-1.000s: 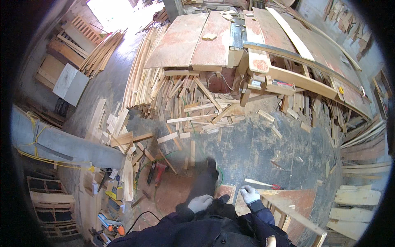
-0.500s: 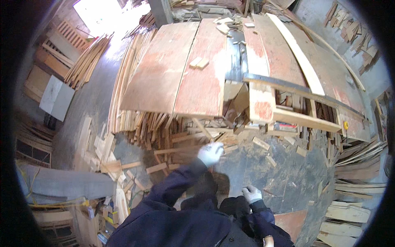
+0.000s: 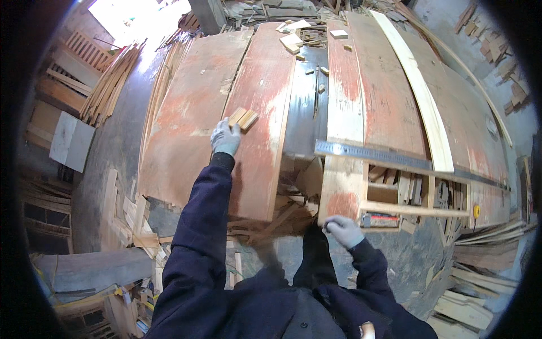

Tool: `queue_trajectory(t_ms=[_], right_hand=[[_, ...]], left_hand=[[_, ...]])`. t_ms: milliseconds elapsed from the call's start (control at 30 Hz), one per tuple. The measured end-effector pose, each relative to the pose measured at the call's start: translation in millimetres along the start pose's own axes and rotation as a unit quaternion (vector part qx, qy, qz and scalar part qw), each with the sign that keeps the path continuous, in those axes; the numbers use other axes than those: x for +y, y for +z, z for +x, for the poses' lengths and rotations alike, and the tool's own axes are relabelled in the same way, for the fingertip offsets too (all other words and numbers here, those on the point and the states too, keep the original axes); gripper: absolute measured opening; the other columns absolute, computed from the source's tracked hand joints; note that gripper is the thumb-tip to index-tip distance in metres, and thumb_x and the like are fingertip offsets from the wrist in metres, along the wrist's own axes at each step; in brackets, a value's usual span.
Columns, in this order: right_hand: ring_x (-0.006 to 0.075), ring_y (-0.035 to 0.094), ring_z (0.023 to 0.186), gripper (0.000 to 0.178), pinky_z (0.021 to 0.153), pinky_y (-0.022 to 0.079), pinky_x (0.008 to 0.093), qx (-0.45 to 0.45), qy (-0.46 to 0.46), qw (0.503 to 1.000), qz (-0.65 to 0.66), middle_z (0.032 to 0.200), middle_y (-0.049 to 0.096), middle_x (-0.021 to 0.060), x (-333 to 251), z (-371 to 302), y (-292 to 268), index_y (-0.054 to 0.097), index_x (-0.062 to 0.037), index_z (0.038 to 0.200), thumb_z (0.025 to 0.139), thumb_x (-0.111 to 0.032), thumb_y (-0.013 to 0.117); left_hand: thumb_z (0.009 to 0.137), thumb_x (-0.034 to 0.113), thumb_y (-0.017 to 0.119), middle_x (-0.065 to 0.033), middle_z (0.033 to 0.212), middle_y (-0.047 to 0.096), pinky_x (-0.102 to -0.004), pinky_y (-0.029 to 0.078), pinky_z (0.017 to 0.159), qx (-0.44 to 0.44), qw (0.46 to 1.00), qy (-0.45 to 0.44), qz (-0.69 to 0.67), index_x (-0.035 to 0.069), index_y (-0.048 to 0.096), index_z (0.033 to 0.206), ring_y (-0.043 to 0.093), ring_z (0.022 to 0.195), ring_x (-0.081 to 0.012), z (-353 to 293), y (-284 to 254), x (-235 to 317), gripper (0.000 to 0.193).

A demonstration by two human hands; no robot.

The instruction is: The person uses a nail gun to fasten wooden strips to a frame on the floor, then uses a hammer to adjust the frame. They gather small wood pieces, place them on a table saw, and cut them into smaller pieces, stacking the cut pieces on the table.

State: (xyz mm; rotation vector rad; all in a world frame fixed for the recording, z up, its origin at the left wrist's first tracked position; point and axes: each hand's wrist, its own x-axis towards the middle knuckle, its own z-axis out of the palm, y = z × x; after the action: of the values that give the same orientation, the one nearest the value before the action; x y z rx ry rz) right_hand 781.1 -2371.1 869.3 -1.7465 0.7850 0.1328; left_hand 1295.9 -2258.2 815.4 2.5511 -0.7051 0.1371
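My left hand point(image 3: 226, 137), in a pale work glove, reaches over the reddish wooden tabletop point(image 3: 261, 73). Its outstretched fingers are at the near left edge of a few small wood blocks point(image 3: 245, 120) lying side by side; I cannot tell whether they press on the wood. Beside the front end of a narrow board point(image 3: 342, 179), my right hand point(image 3: 344, 231) has its gloved fingers curled in. Something small and dark shows at those fingertips, too small to make out.
A long metal ruler point(image 3: 384, 155) crosses the boards at right, under a pale plank point(image 3: 415, 90). Wood offcuts point(image 3: 292, 42) lie at the far end. An open wooden frame point(image 3: 418, 210) is at front right, with a yellow tape measure point(image 3: 476, 211) beside it. Long strips point(image 3: 110, 85) lean at left.
I have come closer to the table. My left hand has moved forward and left from below the table edge to the blocks. My right hand has risen to the table's front edge.
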Motion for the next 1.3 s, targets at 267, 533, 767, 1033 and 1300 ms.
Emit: queue_trajectory(t_ms=[267,533,767,1033,1300], right_hand=[[0.0293,0.074,0.103,0.036,0.088,0.061,0.0417,-0.019,-0.003,0.972,0.235,0.119,0.074,0.0179,-57,289,-220,0.067,0.0041,0.125,0.109,-0.025,0.052],[0.0243,0.077,0.084,0.021,0.064,0.057,0.0337,-0.114,0.055,0.952,0.278,0.105,0.077,0.0144,-106,527,-241,0.071,-0.0025,0.101,0.097,-0.022,0.068],[0.0216,0.074,0.103,0.039,0.092,0.058,0.0343,0.093,-0.248,0.963,-0.050,0.113,0.075,0.0143,-203,627,-286,0.069,0.0010,0.125,0.097,-0.026,0.067],[0.0242,0.075,0.100,0.037,0.087,0.057,0.0391,0.195,-0.147,0.893,-0.378,0.106,0.076,0.0104,-274,715,-273,0.074,-0.0048,0.113,0.094,-0.037,0.069],[0.0306,0.076,0.103,0.031,0.089,0.062,0.0483,-0.393,-0.011,0.891,0.227,0.116,0.072,0.0129,-283,792,-219,0.066,-0.0049,0.122,0.105,-0.030,0.063]], left_hand=[[0.105,0.033,0.052,-0.0281,0.157,0.046,-0.0521,0.034,0.120,0.106,0.992,-0.036,0.060,-0.001,0.054,0.145,0.043,0.144,-0.0454,5,82,20,0.053],[0.103,0.027,0.056,-0.0276,0.160,0.042,-0.0532,0.032,0.120,0.077,0.992,-0.046,0.089,-0.001,0.049,0.148,0.041,0.145,-0.0457,7,75,29,0.054],[0.101,0.023,0.057,-0.0293,0.160,0.039,-0.0549,0.029,0.121,0.049,0.992,-0.056,0.098,-0.003,0.046,0.150,0.038,0.148,-0.0455,7,72,33,0.056],[0.098,0.020,0.058,-0.0326,0.160,0.036,-0.0578,0.026,0.122,0.021,0.994,-0.061,0.091,-0.005,0.041,0.152,0.035,0.150,-0.0479,12,63,40,0.062],[0.098,0.017,0.055,-0.0326,0.160,0.035,-0.0591,0.025,0.122,0.005,0.994,-0.071,0.088,-0.003,0.038,0.154,0.035,0.149,-0.0496,14,60,42,0.062]])
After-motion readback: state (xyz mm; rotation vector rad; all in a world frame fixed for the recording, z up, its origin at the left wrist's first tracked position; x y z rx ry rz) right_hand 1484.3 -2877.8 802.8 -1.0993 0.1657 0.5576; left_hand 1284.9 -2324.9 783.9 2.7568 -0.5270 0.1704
